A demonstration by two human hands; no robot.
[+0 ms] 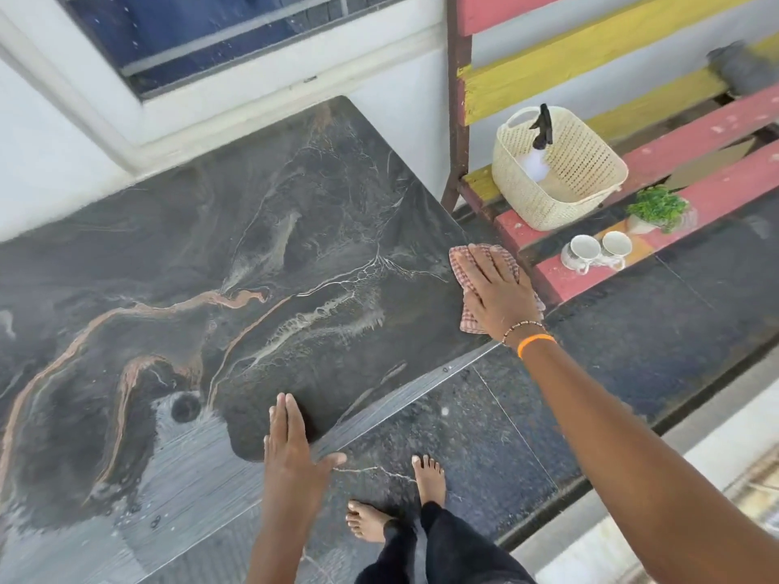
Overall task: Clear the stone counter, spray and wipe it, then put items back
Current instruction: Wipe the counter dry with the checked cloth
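The counter (236, 255) takes up most of the view, a dark veined stone slab with nothing on it, so the clearing looks done. The sheen along its near edge could be wet spray or just glare, hard to say.

The bench (716, 124), red and yellow slats, sits just past the counter's right edge and is holding everything that came off, I'd guess so it stays within reach for putting back. The basket (590, 174) is toward the bench's left end with the spray bottle (541, 128) standing inside it, so spraying is probably finished. The plant (657, 206) is just beside the basket on the front slat, and the two cups (596, 250) lie tipped on their sides at the bench's front edge.

The right hand (495, 288) is flat, fingers spread, pressing the cloth (468, 320) down at the counter's right edge, mid-wipe by the look of it. The left hand (291, 444) lies flat on the near edge, fingers straight and together, thumb out over the lip, likely bracing for the reach across.
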